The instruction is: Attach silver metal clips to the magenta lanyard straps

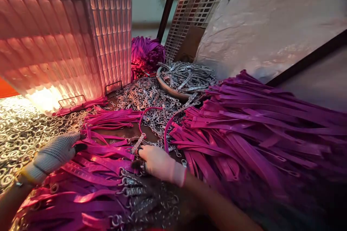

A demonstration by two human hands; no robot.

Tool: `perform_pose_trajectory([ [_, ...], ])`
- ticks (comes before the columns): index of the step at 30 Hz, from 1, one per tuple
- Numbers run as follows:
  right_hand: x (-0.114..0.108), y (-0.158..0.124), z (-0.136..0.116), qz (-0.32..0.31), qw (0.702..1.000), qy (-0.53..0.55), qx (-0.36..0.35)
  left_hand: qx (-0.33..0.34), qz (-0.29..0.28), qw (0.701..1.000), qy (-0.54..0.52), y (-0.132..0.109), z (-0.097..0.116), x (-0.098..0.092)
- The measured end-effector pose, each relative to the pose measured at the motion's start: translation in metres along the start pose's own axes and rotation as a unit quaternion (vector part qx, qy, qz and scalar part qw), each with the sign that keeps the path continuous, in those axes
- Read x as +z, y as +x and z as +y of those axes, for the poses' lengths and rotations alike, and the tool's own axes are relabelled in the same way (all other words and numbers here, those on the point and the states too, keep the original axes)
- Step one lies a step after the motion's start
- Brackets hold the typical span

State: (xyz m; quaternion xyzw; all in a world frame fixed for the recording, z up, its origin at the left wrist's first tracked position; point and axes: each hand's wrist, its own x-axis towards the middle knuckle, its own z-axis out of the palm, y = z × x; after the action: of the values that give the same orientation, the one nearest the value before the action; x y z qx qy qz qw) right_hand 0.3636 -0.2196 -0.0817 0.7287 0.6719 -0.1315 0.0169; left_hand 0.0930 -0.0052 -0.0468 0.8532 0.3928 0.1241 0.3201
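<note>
My left hand [58, 153], in a dotted work glove with dark fingertips, is at the left over pink straps [89, 173]; its fingers are partly bent, and whether they hold a strap is unclear. Near the middle, my right hand [155, 160], in a pale glove, pinches a short metal chain [138, 142] with a pink strap end [141, 122] at its top. Below it, silver chains [146, 198] fixed to pink straps lie in a pile.
Loose metal rings [16, 137] cover the left side. A bowl [173, 92] heaped with chains stands behind. Many pink straps [257, 126] are piled at the right. A ribbed translucent panel [111, 32] stands at the back left, another strap bundle [148, 50] beside it.
</note>
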Motion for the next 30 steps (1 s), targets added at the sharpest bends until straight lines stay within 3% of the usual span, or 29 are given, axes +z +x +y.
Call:
perform_pose_trajectory([
  [2, -0.008, 0.005, 0.031, 0.014, 0.997, -0.050, 0.057, -0.067, 0.001, 0.986, -0.156, -0.004, 0.001, 0.011],
  [3, -0.015, 0.011, 0.050, 0.028, 0.991, -0.078, 0.106, -0.121, 0.004, 0.961, -0.248, -0.005, 0.005, 0.018],
  [4, -0.022, 0.017, 0.069, 0.042, 0.982, -0.100, 0.151, -0.182, 0.010, 0.920, -0.346, -0.004, 0.013, 0.026],
  [6, -0.034, 0.032, 0.105, 0.060, 0.964, -0.139, 0.220, -0.278, 0.026, 0.807, -0.521, 0.000, 0.031, 0.040],
  [8, -0.040, 0.044, 0.132, 0.061, 0.949, -0.170, 0.257, -0.311, 0.019, 0.711, -0.630, 0.004, 0.049, 0.051],
  [9, -0.040, 0.048, 0.141, 0.055, 0.945, -0.182, 0.264, -0.309, 0.009, 0.682, -0.662, 0.005, 0.057, 0.056],
  [11, -0.037, 0.051, 0.153, 0.044, 0.942, -0.199, 0.267, -0.301, -0.014, 0.654, -0.694, 0.004, 0.065, 0.066],
  [14, -0.030, 0.047, 0.156, 0.045, 0.943, -0.213, 0.252, -0.279, -0.063, 0.655, -0.700, -0.003, 0.066, 0.077],
  [18, -0.023, 0.042, 0.129, 0.075, 0.955, -0.206, 0.202, -0.220, -0.069, 0.698, -0.678, -0.014, 0.062, 0.084],
  [19, -0.020, 0.041, 0.114, 0.090, 0.967, -0.159, 0.179, -0.209, -0.054, 0.705, -0.675, -0.016, 0.062, 0.085],
  [21, -0.011, 0.040, 0.074, 0.123, 0.985, 0.041, 0.110, -0.195, -0.033, 0.710, -0.676, -0.018, 0.064, 0.087],
  [22, -0.006, 0.039, 0.051, 0.126, 0.973, 0.184, 0.054, -0.187, -0.027, 0.709, -0.679, -0.019, 0.065, 0.088],
  [23, 0.000, 0.039, 0.027, 0.128, 0.942, 0.309, -0.003, -0.177, -0.026, 0.707, -0.684, -0.020, 0.067, 0.090],
  [25, 0.010, 0.039, -0.018, 0.128, 0.878, 0.453, -0.088, -0.152, -0.029, 0.703, -0.694, -0.023, 0.068, 0.094],
  [27, 0.017, 0.039, -0.051, 0.149, 0.837, 0.511, -0.128, -0.120, -0.031, 0.703, -0.700, -0.025, 0.066, 0.097],
  [30, 0.021, 0.040, -0.072, 0.181, 0.819, 0.533, -0.115, -0.091, -0.023, 0.717, -0.691, -0.029, 0.061, 0.100],
])
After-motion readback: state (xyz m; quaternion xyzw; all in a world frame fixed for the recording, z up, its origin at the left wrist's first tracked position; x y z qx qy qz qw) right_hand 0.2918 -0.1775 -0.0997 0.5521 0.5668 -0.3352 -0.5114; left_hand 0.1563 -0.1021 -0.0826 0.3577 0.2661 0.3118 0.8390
